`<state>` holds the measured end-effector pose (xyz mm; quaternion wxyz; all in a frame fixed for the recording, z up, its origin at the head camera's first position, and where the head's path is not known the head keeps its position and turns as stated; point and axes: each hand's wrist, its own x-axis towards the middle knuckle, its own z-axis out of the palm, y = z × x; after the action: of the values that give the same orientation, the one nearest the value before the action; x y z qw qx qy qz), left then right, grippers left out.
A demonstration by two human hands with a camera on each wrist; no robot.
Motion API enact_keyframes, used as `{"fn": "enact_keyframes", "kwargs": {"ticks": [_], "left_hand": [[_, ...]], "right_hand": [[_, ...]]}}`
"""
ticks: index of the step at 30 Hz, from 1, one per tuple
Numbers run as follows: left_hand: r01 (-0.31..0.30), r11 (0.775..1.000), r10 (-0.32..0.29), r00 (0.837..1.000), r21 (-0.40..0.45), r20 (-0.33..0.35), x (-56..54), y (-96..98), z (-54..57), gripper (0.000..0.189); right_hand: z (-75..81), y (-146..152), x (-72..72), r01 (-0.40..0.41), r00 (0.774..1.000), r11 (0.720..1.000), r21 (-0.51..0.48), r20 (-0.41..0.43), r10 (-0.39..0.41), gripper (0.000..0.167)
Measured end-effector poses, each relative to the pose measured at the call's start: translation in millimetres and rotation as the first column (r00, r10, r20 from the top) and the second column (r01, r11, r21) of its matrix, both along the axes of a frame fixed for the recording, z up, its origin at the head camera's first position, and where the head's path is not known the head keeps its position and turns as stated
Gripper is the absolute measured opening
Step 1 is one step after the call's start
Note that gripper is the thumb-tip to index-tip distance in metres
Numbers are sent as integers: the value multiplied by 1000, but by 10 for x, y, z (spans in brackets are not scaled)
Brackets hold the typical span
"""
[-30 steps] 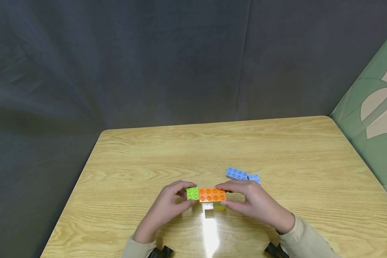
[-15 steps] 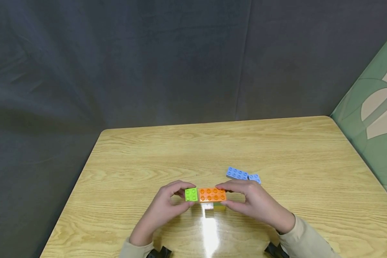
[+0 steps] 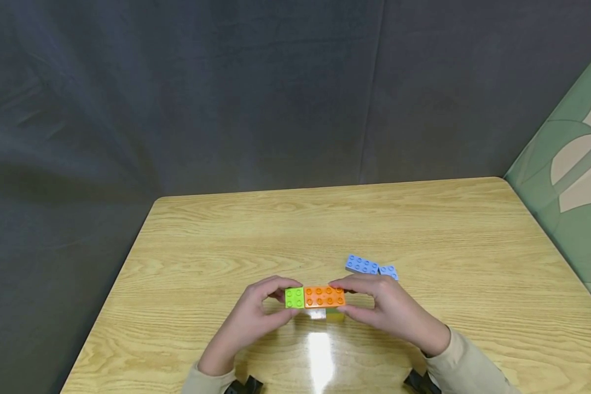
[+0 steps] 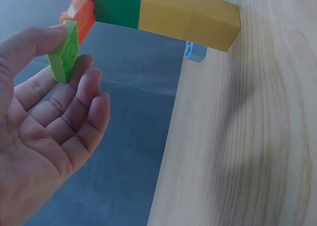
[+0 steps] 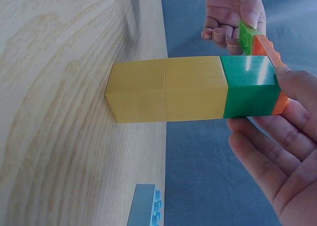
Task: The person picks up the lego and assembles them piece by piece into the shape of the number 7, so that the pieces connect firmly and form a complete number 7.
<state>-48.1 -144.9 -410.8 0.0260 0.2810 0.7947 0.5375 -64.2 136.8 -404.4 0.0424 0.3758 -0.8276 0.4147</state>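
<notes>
A tower of yellow blocks (image 5: 166, 89) topped by a green block (image 5: 250, 87) stands upright on the table. Across its top lies a flat orange brick (image 3: 324, 297), which extends left past the tower. My right hand (image 3: 379, 301) pinches the orange brick's right end between thumb and fingers, close to the green block. Between thumb and fingers, my left hand (image 3: 256, 312) holds a small lime-green brick (image 3: 294, 297) against the orange brick's left end. In the left wrist view, that lime-green brick (image 4: 64, 57) hangs clear of the table, with nothing under it.
Two blue bricks, one longer (image 3: 361, 265) and one shorter (image 3: 388, 272), lie on the wooden table (image 3: 256, 235) behind the right hand. A dark curtain (image 3: 276, 98) hangs beyond the far edge. A green and beige patterned surface (image 3: 571, 180) borders the right side.
The left hand drew the lime-green brick slightly left, opening a small gap, then brought it back against the orange brick. The right hand and tower have stayed in place.
</notes>
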Motion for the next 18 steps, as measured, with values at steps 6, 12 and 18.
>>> {"fn": "enact_keyframes", "kwargs": {"ticks": [6, 12, 18], "left_hand": [[8, 999, -11, 996, 44, 88, -8, 1, -20, 32], [5, 994, -21, 989, 107, 147, -17, 3, -44, 33], [23, 981, -55, 985, 193, 162, -29, 19, -87, 34]], "right_hand": [[-4, 2, -3, -3, 1000, 1000, -5, -4, 3, 36], [-4, 6, -4, -12, 1000, 1000, -12, 1, 13, 35], [-1, 10, -7, -19, 1000, 1000, -12, 13, 19, 34]]}}
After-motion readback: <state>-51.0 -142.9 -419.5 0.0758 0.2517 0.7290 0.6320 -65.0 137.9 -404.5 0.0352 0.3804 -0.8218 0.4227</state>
